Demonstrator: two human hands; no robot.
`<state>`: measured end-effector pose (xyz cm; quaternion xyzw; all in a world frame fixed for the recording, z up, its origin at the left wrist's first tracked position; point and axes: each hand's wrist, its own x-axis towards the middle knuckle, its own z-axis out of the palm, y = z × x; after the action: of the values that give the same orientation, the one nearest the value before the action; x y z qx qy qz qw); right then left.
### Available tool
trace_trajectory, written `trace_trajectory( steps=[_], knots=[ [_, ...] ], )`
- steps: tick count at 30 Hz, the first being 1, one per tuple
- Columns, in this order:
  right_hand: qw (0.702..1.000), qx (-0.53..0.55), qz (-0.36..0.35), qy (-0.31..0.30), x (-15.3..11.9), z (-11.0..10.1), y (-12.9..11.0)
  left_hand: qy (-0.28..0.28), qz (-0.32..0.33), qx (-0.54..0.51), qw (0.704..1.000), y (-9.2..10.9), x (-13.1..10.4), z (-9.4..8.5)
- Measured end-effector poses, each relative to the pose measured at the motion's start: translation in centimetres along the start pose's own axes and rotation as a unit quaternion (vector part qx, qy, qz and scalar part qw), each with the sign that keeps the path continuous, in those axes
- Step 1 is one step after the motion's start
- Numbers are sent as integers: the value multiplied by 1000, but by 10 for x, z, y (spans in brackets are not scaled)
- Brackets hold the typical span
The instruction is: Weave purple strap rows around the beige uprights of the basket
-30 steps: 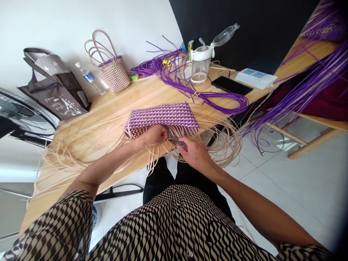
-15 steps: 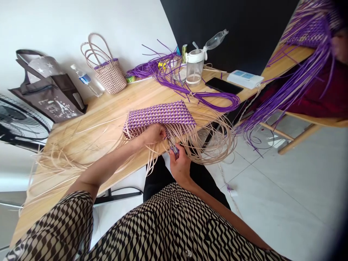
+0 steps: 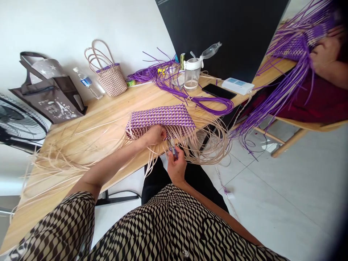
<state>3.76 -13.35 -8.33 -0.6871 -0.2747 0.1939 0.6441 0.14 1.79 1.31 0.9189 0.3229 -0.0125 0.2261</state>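
A purple and beige woven piece (image 3: 160, 116) lies near the table's front edge, with long beige strands (image 3: 210, 146) hanging from its right and front sides. My left hand (image 3: 156, 135) is closed at the front of the weave, its fingers pinching at the lower edge; what lies between the fingertips is too small to tell. Just right of it and lower, my right hand (image 3: 176, 163) is wrapped round a small tool with purple handles (image 3: 175, 153). The metal tip of this tool points up toward the woven edge, close to the left fingertips.
A coil of purple strands (image 3: 217, 105), a phone (image 3: 219, 91), a white box (image 3: 237, 86) and a lidded jar (image 3: 191, 76) stand behind. A small basket (image 3: 112, 80), bottle (image 3: 88, 84), grey bag (image 3: 58, 96) and fan (image 3: 20, 119) are left. Another person's hands (image 3: 326, 54) hold purple weaving.
The view has shifted slightly. My right hand and the tool have dropped a little away from the weave, while my left hand keeps its place. The other person's hands show more now.
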Motion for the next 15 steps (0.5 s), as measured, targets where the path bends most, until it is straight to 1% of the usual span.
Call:
trace_trajectory(
  steps=[6, 10, 15],
  knots=[
    [999, 48, 10, 3, -1, 4, 5, 38, 17, -30, 999, -4, -2, 4],
    [998, 56, 11, -3, 3, 3, 7, 21, 15, -53, 998, -5, -1, 4],
    [999, 39, -3, -12, 16, -6, 7, 26, 38, -18, 999, 2, 0, 4]
  ],
)
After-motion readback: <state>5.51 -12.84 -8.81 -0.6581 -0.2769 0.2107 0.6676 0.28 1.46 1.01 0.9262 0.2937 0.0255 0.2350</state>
